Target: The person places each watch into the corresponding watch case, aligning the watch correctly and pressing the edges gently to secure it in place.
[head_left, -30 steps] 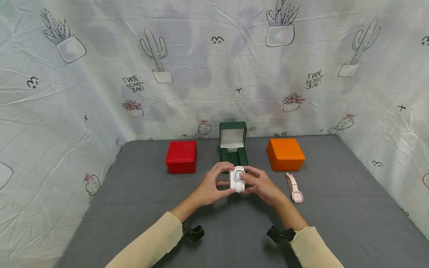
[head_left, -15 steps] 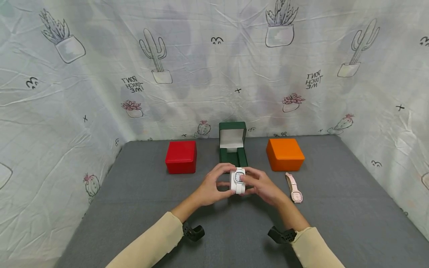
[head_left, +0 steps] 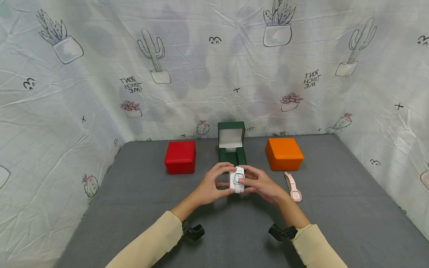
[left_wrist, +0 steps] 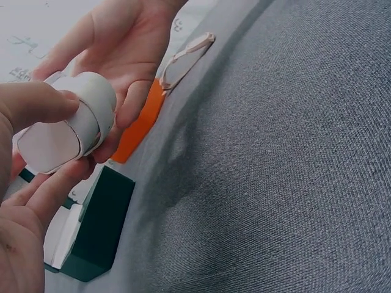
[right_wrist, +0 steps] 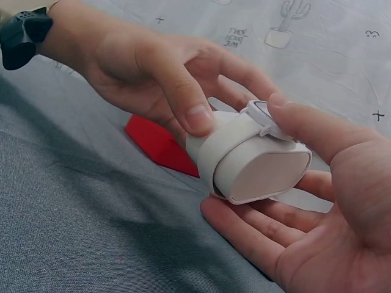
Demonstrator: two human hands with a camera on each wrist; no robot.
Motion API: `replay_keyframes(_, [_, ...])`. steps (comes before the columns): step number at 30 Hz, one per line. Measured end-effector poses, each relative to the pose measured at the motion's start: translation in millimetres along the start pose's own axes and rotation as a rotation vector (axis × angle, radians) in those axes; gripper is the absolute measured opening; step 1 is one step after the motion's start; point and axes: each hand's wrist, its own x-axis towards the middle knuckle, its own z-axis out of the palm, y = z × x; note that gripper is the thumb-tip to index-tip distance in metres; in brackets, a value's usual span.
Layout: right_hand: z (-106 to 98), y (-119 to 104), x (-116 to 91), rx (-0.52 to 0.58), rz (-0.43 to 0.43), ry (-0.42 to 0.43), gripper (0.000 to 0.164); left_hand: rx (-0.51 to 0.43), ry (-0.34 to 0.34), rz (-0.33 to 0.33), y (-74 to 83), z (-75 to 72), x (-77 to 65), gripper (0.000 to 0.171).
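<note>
A white watch [head_left: 239, 176] is strapped round a white watch cushion [right_wrist: 266, 174], held up over the grey table between both hands. My left hand [head_left: 211, 189] grips the cushion from the left, with its thumb on the end beside the strap in the right wrist view. From the other side my right hand [head_left: 264, 186] holds it, thumb at the watch face and fingers underneath. Just behind the hands stands a green watch box [head_left: 231, 125], lid up, its pale lid lining showing. The hands hide part of its front.
A closed red box [head_left: 181, 156] stands to the left of the green one, and a closed orange box [head_left: 284, 153] to the right. In front of the orange box lies a pink watch [head_left: 295, 193] on the table. A printed cloth [head_left: 187, 100] hangs behind the table.
My right thumb has slid slightly down over the watch face. Both hands keep their hold on the watch and cushion in nearly the same place.
</note>
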Motion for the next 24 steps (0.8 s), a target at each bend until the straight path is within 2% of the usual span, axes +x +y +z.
replay_keyframes(3, [0.1, -0.8, 0.5, -0.023, 0.004, -0.002, 0.059, 0.003, 0.003, -0.012, -10.2, -0.6, 0.6, 0.060])
replay_keyframes(7, [0.2, -1.4, 0.5, -0.056, -0.011, 0.009, 0.061, 0.003, 0.009, -0.020, -15.6, -3.9, 1.3, 0.060])
replay_keyframes(15, [0.5, -1.7, 2.3, -0.177, -0.155, 0.080, 0.075, 0.036, 0.046, -0.041, -15.7, -10.9, 6.0, 0.061])
replay_keyframes(24, [0.0, -5.1, 7.8, -0.294, -0.169, 0.172, 0.074, 0.050, 0.053, -0.062, -16.1, -13.4, 15.1, 0.061])
